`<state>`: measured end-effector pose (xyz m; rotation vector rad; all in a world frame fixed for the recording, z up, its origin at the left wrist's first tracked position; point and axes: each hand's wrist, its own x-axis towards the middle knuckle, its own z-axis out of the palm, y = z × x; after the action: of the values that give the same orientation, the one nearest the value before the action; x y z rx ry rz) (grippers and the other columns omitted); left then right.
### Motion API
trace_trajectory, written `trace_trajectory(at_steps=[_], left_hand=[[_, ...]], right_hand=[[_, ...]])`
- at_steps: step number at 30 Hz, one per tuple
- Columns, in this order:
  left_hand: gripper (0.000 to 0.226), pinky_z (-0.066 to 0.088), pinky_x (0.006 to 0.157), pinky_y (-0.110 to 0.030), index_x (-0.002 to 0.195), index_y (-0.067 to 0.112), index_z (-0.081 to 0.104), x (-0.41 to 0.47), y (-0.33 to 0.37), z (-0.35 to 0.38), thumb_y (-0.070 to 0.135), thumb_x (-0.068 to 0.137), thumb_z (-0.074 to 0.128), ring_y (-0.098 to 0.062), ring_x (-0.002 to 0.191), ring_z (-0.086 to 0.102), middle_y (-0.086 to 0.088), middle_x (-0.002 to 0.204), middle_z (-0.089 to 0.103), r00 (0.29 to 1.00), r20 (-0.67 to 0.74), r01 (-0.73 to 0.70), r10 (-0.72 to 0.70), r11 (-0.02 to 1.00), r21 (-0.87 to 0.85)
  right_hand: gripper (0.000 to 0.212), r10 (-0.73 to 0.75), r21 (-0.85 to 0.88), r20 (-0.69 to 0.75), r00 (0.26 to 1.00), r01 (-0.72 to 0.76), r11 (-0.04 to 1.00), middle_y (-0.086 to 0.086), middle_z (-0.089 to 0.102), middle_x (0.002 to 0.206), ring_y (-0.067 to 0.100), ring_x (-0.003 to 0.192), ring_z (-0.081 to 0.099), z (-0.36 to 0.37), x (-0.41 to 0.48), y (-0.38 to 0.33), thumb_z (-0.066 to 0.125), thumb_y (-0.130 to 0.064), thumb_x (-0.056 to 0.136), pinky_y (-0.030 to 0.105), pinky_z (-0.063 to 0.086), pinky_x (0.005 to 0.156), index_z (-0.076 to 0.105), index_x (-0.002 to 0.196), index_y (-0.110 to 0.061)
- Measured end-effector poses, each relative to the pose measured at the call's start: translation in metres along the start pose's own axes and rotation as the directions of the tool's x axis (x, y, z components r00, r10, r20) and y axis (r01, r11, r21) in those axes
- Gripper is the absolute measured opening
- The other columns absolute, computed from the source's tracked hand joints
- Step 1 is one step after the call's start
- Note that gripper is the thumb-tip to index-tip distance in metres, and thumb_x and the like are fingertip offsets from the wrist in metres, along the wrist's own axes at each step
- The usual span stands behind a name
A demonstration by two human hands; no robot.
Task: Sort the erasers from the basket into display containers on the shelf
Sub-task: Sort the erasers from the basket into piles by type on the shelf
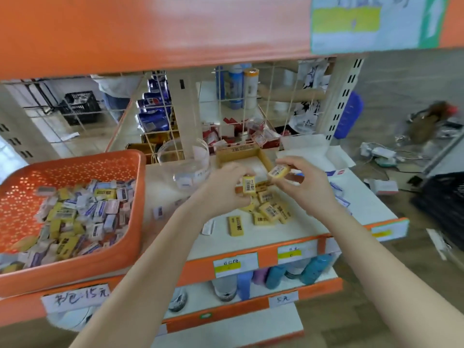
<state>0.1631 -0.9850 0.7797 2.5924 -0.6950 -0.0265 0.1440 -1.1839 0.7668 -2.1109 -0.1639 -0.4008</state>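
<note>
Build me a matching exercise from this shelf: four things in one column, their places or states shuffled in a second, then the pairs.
Things:
1. orange basket
2. clear jar
3. cardboard box
4. right hand

Places or states:
A. pinches a yellow eraser
B. sits between the other two containers
C. far left, heaped with mixed erasers
D. open-topped, right of the jar

Pairs: 1-C, 2-B, 3-D, 4-A

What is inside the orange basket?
The orange basket holds a jumbled heap of small wrapped erasers, yellow and white. Its floor beneath them is covered.
</note>
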Motion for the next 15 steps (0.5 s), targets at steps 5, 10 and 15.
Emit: trace_trajectory(at_steps=[5, 10, 15], left_hand=[[0.052, 0.039, 0.09, -0.025, 0.131, 0.021, 0.051, 0.003, -0.001, 0.012, 0.036, 0.083, 0.067, -0.013, 0.108, 0.05, 0.001, 0.122, 0.054, 0.995, 0.097, 0.02, -0.021, 1.0, 0.018], [0.056, 0.038, 0.09, -0.024, 0.134, 0.019, 0.048, 0.0, -0.001, 0.015, 0.039, 0.085, 0.066, -0.016, 0.113, 0.05, -0.002, 0.124, 0.053, 0.992, 0.114, 0.054, -0.051, 0.998, -0.021], [0.065, 0.037, 0.094, -0.023, 0.142, 0.019, 0.04, -0.011, 0.001, 0.029, 0.036, 0.085, 0.068, -0.017, 0.116, 0.049, -0.003, 0.132, 0.049, 0.995, 0.078, 0.074, -0.069, 0.995, -0.065]], right_hand=[[0.029, 0.008, -0.132, 0.102, 0.995, 0.006, 0.991, -0.009, 0.058, 0.105, 0.008, 0.091, 0.058, 0.009, -0.013, 0.015, 0.08, -0.02, 0.07, 0.024, 0.048, 0.086, 0.07, 0.097, -0.023], [0.025, -0.029, -0.214, 0.173, 0.984, 0.066, 0.975, -0.002, 0.064, 0.107, 0.01, 0.097, 0.059, 0.018, -0.015, 0.022, 0.082, -0.023, 0.068, 0.029, 0.046, 0.09, 0.074, 0.091, -0.019], [0.028, -0.04, -0.353, 0.229, 0.973, 0.121, 0.928, -0.002, 0.064, 0.119, 0.013, 0.11, 0.057, 0.016, -0.021, 0.024, 0.071, -0.029, 0.082, 0.015, 0.033, 0.092, 0.07, 0.108, -0.019]])
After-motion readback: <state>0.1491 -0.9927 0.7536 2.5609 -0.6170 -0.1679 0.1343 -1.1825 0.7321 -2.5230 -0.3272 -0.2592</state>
